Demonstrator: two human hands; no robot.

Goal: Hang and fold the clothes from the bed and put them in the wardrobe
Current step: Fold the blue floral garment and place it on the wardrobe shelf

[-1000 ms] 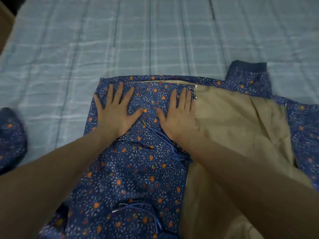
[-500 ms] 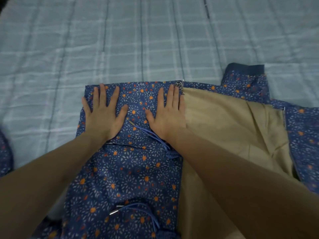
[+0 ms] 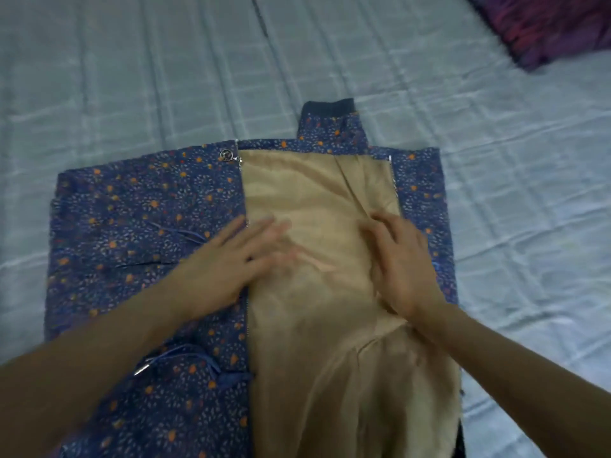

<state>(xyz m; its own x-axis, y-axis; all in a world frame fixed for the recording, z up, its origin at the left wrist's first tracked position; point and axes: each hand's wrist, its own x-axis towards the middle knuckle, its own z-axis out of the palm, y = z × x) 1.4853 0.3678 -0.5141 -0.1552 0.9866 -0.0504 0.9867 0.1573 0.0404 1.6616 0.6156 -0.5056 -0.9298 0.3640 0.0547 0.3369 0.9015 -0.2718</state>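
Head view: a dark blue zip-front jacket with an orange and white floral print [image 3: 139,226] lies spread on the pale blue checked bed cover [image 3: 132,77], its front panels open so the tan lining [image 3: 314,193] faces up through the middle. A ribbed navy cuff [image 3: 329,109] of one sleeve pokes out past the far edge, and the silver zip pull [image 3: 227,156] sits at the far end of the left zip line. A purple and red patterned cloth [image 3: 545,24] lies well apart at the far right corner of the bed.

The left hand [image 3: 231,259] lies flat across the left zip edge, fingers spread and reaching onto the lining; it is blurred, so how firmly it presses is unclear. The right hand [image 3: 400,259] rests on the right side of the lining beside a crease, fingers loosely bent; whether it pinches the fabric I cannot tell.

The step in hand looks like smoothing the lining before folding. To do it well, sweep both palms outward from the centre, flatten that diagonal crease under the right hand, tuck the stray cuff inward, and keep the zip edges parallel so the fold comes out square. The loose blue drawcords [image 3: 185,233] should go inside the fold.
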